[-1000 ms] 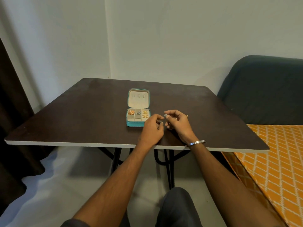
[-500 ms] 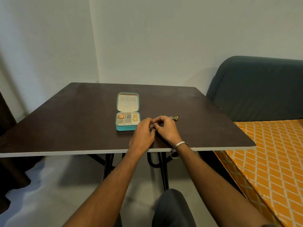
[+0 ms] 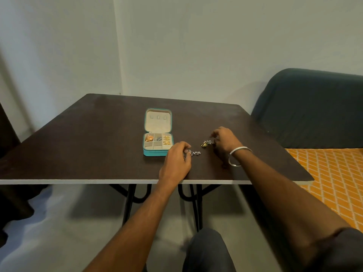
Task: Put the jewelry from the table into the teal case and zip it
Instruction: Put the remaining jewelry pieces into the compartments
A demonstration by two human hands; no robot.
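While the teal case (image 3: 158, 132) lies open on the table (image 3: 88, 138), my left hand (image 3: 175, 161) pinches a silver piece (image 3: 194, 153) beside it, and my right hand (image 3: 225, 141) pinches a gold-and-silver piece (image 3: 206, 143).

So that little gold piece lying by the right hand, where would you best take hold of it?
Probably by its gold body, pinched from above: it lies flat on the table, so only the top and edges are free. Come from the right, where the right hand already touches its silvery end; the teal case sits to the left.
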